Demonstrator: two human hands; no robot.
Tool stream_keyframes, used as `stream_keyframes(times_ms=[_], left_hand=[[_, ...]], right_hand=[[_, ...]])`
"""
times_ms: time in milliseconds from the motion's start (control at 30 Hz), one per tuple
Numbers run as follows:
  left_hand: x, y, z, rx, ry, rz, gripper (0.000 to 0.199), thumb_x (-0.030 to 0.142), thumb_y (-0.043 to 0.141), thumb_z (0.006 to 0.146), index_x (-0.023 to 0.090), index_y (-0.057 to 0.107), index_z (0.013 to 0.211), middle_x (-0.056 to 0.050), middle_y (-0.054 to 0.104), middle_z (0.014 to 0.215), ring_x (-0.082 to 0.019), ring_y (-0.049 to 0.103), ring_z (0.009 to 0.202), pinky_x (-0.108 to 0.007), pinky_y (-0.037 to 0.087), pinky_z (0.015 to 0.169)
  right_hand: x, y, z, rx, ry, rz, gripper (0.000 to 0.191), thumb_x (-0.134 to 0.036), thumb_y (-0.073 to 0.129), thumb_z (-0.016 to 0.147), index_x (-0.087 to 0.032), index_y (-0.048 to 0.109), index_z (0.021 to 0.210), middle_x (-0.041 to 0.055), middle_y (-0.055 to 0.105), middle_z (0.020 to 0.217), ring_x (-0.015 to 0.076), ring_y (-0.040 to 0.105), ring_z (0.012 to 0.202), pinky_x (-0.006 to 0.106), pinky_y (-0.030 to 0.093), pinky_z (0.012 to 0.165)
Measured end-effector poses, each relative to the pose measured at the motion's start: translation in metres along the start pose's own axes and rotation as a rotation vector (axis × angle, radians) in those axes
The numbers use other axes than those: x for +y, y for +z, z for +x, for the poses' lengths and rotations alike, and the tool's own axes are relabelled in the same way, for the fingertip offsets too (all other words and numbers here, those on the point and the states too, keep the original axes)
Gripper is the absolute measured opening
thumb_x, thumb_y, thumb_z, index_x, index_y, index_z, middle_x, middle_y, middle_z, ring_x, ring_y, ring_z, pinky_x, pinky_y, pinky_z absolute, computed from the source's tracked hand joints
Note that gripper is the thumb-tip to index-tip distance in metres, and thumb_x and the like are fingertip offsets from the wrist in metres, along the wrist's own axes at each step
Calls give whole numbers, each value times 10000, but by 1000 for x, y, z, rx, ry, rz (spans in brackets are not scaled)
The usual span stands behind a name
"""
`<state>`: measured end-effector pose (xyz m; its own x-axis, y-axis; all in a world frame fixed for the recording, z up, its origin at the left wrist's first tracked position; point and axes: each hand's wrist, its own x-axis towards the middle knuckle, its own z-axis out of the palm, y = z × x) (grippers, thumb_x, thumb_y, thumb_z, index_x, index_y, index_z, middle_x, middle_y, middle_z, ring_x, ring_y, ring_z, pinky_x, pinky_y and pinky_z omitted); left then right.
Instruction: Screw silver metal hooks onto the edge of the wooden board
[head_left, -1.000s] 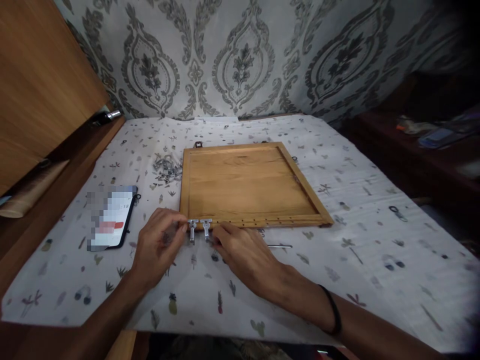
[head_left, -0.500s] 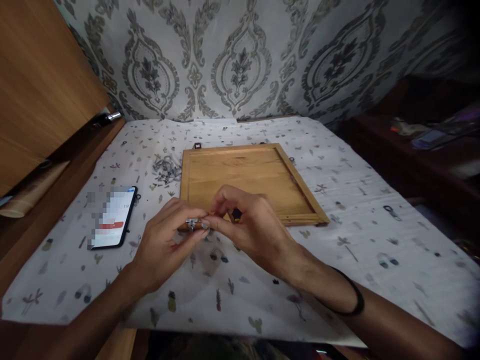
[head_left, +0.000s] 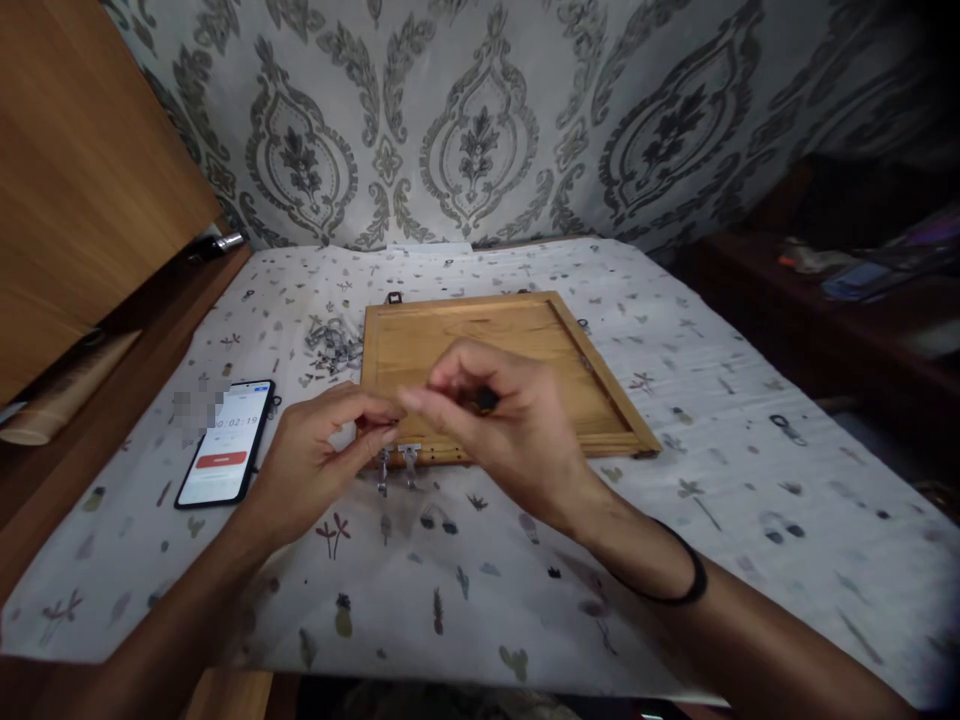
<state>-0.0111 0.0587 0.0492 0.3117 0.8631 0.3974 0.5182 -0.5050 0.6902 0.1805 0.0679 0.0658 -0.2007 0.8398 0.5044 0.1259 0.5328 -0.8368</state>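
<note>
the left hand point(head_left: 309, 462) pinched a speck point(head_left: 394, 424) too small to name; the blurred right hand point(head_left: 523, 432), curled round a half-hidden tool point(head_left: 487, 401), covered the board point(head_left: 409, 350) near five o'clock.

I could pass along the cloth-covered counter point(head_left: 742, 480) right of the wooden panel point(head_left: 510, 322); to its left, the phone point(head_left: 234, 440) and heap of metal parts point(head_left: 335, 345) stand in my way.

This looks like a room in a home. The cloth-covered tabletop point(head_left: 750, 500) has a cheerful print of small plants and pineapples. Behind the tabletop rises a wall covering point(head_left: 480, 130) with large grey ornaments; to the tabletop's left is wooden furniture point(head_left: 97, 150), to its right, mixed belongings point(head_left: 855, 280) in shadow.
</note>
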Motion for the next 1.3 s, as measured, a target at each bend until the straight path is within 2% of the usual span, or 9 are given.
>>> stream_keyframes(times_ms=[133, 267, 467, 733, 1000, 1167, 1300], left_hand=[[-17, 8, -7, 5, -135, -58, 81, 274, 676, 866, 227, 737, 893, 13, 761, 860, -143, 698, 790, -216, 525, 677], [-25, 17, -11, -55, -192, -113, 129, 307, 643, 890, 218, 737, 897, 2, 772, 820, -149, 714, 749, -226, 530, 658], [-28, 26, -8, -70, -86, -57, 91, 220, 650, 884, 219, 724, 832, 18, 718, 733, -124, 665, 686, -215, 506, 637], [-33, 31, -6, -199, -43, 37, 115, 153, 638, 884, 223, 730, 893, 10, 744, 807, -125, 688, 726, -209, 512, 653], [-32, 24, -3, -236, -115, 55, 57, 219, 669, 892, 234, 719, 869, 17, 740, 795, -126, 689, 718, -209, 511, 629], [-35, 21, 4, -318, -158, -21, 86, 254, 675, 883, 226, 738, 832, -9, 760, 815, -145, 703, 737, -223, 533, 639], [-39, 17, 13, -388, -208, -38, 104, 295, 699, 853, 214, 744, 806, -9, 760, 752, -144, 684, 648, -217, 521, 576]], right_hand=[[-2, -9, -4, 187, 12, -5, 346, -331, 690, 899, -185, 522, 633, -70, 494, 506, 57, 407, 451, 220, 332, 460], [3, -14, -12, 267, 46, 34, 388, -410, 703, 882, -194, 512, 622, -73, 465, 481, 59, 382, 413, 228, 314, 417], [5, -22, -19, 295, -15, -30, 376, -387, 735, 864, -197, 532, 612, -62, 483, 490, 63, 405, 423, 221, 333, 410], [1, -33, -23, 331, -31, -142, 376, -327, 736, 874, -188, 527, 594, -71, 491, 487, 40, 405, 426, 187, 333, 401], [-1, -36, -23, 347, -33, -187, 301, -266, 778, 835, -197, 572, 626, -70, 533, 490, 41, 436, 417, 179, 362, 384], [-3, -36, -24, 358, 1, -197, 279, -201, 762, 838, -203, 574, 631, -73, 542, 502, 41, 444, 423, 170, 396, 394], [-2, -35, -25, 379, 15, -180, 283, -246, 773, 829, -224, 585, 620, -59, 543, 497, 65, 439, 415, 208, 406, 381]])
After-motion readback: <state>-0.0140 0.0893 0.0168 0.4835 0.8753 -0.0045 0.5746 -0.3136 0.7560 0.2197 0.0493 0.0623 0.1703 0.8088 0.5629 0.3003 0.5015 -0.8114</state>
